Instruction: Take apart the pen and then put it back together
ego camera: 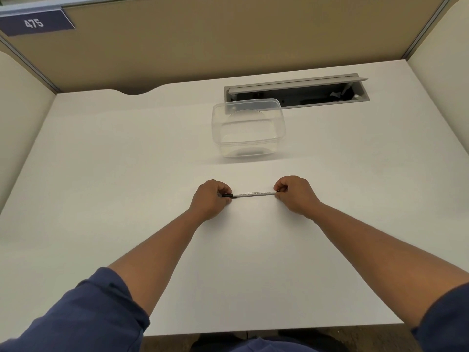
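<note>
A thin white pen (253, 194) with small black print along its barrel and a black left end is held level just above the white desk (127, 174). My left hand (210, 199) pinches the black end between fingers and thumb. My right hand (294, 194) pinches the other end, which is hidden by its fingers. The pen looks whole, with no gap along the barrel. Both forearms reach out from blue sleeves.
A clear plastic container (247, 128), with nothing in it, stands behind the hands. Behind that, an open grey cable hatch (297, 91) is set into the desk. Beige partition walls (228, 41) close off the back and both sides.
</note>
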### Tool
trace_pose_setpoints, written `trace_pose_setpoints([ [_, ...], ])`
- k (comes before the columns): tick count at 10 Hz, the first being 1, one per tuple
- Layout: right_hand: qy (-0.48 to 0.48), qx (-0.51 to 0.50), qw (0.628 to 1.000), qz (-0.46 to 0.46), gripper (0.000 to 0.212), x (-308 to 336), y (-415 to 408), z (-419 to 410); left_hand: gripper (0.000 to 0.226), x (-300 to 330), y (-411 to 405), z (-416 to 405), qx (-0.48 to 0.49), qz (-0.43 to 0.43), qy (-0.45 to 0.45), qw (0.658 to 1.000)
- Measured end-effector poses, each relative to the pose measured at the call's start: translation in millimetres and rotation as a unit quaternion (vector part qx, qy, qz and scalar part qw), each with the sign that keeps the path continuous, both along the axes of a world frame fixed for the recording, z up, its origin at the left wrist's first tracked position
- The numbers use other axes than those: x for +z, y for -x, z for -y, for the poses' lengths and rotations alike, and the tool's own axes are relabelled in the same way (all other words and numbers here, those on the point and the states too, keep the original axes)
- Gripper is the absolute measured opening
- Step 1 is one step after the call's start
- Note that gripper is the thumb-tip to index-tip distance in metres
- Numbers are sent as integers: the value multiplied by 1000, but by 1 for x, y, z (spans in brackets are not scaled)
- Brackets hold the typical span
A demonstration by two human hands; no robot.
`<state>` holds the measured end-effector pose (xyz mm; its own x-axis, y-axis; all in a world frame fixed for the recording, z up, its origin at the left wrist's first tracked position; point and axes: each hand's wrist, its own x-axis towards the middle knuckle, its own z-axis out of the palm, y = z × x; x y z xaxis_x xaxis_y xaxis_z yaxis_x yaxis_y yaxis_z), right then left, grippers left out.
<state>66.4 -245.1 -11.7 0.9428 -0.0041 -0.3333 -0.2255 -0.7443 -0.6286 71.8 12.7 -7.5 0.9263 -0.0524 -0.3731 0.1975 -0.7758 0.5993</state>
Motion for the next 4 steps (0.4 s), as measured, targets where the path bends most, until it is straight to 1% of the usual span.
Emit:
trace_pose_setpoints([
  [1,-4,-4,1000,-1,12,1,1,0,18,0,1,0,-1,2,0,1000],
  [2,-6,-9,1000,3,14,-1,2,1,23,0,1,-3,-15,5,5,1000],
  [3,3,-7,1000,22,19,-1,4,0,27,2,1,-5,-22,8,5,1000],
  [4,8,-11,998,68,26,1,7,-3,29,3,3,-4,-37,53,-13,998],
])
